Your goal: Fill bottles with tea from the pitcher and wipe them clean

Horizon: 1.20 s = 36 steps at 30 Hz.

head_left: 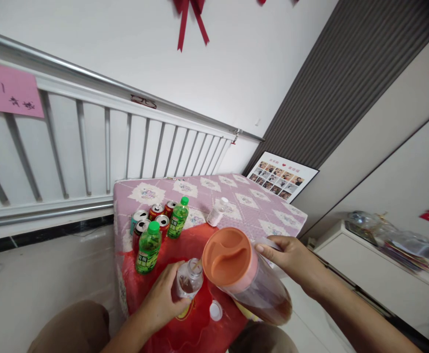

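Note:
My right hand (279, 250) is closed round the handle of a clear pitcher (266, 294) with an orange lid (227, 257). The pitcher is tilted to the left and holds brown liquid. A thin stream runs from its spout into the mouth of a small clear plastic bottle (190, 279), which has some brown liquid inside. Wrapped round that bottle, my left hand (166, 296) keeps it upright over the red cover. A white bottle cap (216, 310) lies on the cover just right of the bottle.
Two green-capped bottles (148, 247) stand left on the table, beside several opened drink cans (157, 212). Farther back is a white-capped clear bottle (217, 212). The patterned tablecloth (247, 200) reaches toward a white radiator (163, 147). A cabinet (361, 260) stands at right.

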Each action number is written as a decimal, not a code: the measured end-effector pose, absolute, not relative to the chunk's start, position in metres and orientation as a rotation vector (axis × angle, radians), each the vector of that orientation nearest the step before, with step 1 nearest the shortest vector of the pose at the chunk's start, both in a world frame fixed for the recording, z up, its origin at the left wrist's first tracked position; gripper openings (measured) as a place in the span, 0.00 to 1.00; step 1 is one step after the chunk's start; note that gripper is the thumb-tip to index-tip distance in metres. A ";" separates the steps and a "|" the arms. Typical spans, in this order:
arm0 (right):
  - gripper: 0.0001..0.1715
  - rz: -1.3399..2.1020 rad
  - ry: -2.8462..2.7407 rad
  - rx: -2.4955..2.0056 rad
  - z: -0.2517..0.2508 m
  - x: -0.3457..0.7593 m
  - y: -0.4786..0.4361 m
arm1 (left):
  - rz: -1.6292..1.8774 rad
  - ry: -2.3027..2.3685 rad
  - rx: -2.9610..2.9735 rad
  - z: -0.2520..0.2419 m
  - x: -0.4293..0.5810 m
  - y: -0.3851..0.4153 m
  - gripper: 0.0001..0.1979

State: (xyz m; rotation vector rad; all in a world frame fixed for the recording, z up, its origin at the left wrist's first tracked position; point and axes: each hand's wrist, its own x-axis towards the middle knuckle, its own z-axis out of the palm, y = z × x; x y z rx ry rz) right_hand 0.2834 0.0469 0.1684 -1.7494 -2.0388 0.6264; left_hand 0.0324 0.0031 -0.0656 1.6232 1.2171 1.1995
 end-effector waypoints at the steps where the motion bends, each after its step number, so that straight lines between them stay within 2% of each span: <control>1: 0.31 0.620 -2.039 -1.754 0.169 0.283 0.047 | 1.198 1.218 1.623 -0.065 0.032 0.003 0.38; 36: 0.29 0.588 -2.059 -1.745 0.176 0.278 0.046 | 1.213 1.198 1.615 -0.057 0.032 0.001 0.38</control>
